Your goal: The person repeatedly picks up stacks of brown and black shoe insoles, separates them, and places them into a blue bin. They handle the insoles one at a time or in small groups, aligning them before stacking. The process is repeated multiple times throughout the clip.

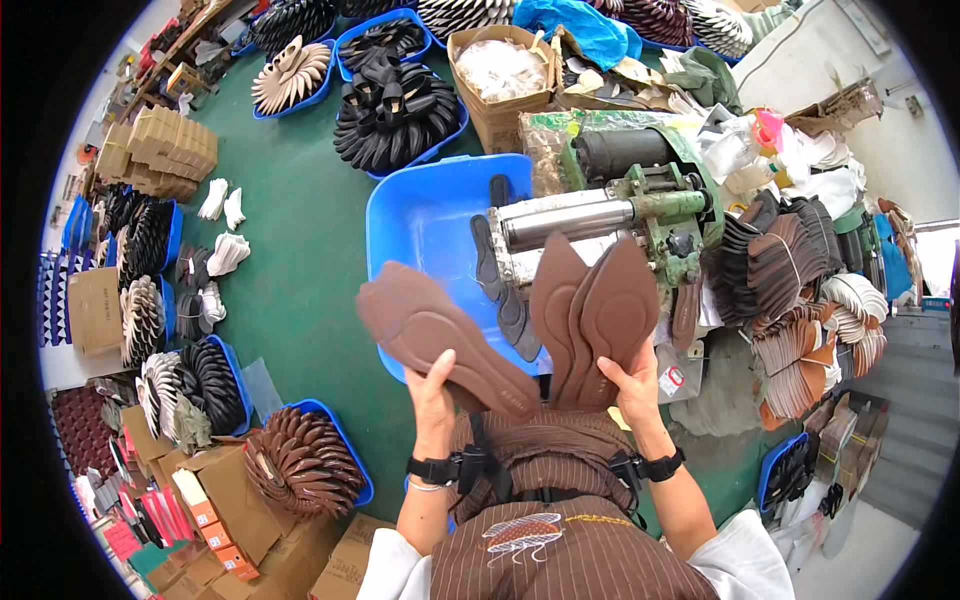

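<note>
My left hand (434,402) is closed around a brown insole (425,320), thumb on top, its broad end tilted up to the left. Whether more insoles lie beneath that one, I cannot tell. A fanned bunch of brown insoles (618,305) is gripped in my right hand (634,388), toes pointing away from me. Both bunches are above my lap, apart from each other. Beyond them stands a green machine (668,210) with a shiny metal roller (570,222). Left of the roller sits a blue tub (410,210) with several dark insoles (485,250) at its right side.
Bundled insole stacks (775,260) crowd the right side. A cardboard box (500,118) with pale scraps stands behind the machine. Blue bins of shoes (395,120) and cartons (225,505) line the left and far sides. White bundles (228,254) lie on the green floor (290,200).
</note>
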Demonstrator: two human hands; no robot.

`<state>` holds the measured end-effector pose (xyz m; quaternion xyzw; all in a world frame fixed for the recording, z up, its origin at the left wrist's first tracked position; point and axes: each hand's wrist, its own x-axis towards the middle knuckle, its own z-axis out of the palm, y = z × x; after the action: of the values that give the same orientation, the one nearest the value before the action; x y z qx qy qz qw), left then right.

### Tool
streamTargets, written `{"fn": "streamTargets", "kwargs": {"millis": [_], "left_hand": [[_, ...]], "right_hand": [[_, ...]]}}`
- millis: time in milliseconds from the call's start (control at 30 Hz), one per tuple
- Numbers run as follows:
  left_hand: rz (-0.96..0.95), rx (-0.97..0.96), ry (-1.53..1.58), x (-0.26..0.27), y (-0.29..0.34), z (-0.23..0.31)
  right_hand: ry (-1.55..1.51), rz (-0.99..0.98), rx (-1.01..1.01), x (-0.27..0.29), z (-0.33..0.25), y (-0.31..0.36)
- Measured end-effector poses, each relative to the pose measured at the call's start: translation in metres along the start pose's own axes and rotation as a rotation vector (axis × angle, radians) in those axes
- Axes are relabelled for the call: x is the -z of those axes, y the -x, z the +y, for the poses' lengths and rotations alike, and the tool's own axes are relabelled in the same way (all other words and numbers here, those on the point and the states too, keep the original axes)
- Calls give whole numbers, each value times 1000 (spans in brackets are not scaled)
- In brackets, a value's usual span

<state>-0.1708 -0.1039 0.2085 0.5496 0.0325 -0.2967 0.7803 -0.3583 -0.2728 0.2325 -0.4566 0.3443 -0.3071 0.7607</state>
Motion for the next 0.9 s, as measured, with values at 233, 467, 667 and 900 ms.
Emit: {"fn": "streamTargets", "kwargs": {"millis": [233,467,667,900], "left_hand": [[70,41,44,40,-7,12],[13,79,98,39,4,9],[-25,142,73,25,14,7],[-98,165,55,8,21,11]], "right_hand": [[363,53,156,26,49,-48],[338,-37,198,20,39,-12],[189,-59,77,-3,33,-55],[91,-15,-155,15,51,-25]]}}
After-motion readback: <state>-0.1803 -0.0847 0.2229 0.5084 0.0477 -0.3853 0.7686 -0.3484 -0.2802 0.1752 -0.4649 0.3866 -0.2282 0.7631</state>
